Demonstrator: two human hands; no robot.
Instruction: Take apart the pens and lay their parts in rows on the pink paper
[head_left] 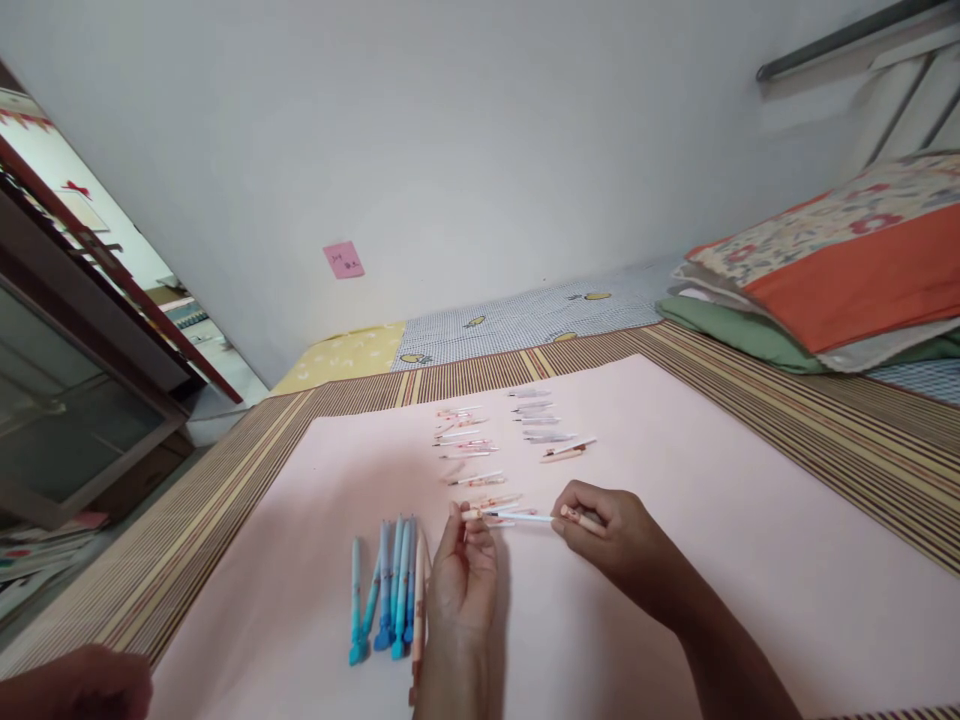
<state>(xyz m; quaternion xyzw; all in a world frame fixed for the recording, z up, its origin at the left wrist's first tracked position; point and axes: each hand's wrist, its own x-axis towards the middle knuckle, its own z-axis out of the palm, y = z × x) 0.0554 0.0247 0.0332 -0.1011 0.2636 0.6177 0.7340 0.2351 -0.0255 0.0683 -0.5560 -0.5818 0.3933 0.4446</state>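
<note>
My left hand [466, 570] pinches one end of a thin white pen refill [517, 517] over the pink sheet [712, 520]. My right hand [607, 530] is closed on a small peach pen barrel piece [579, 517] at the refill's other end. Several blue assembled pens [390, 590] lie side by side just left of my left hand, with a peach pen [417, 610] beside them. Beyond my hands, rows of loose pen parts [469, 440] and clear caps [536, 415] lie on the sheet, and one separate peach piece [566, 452] rests to their right.
The pink sheet lies on a striped mat [847, 430] on a bed. Folded bedding and an orange pillow [840, 270] are stacked at the right. A white wall with a pink note [343, 260] is behind. A doorway and cabinet [67, 380] stand at the left. A knee [75, 685] shows bottom left.
</note>
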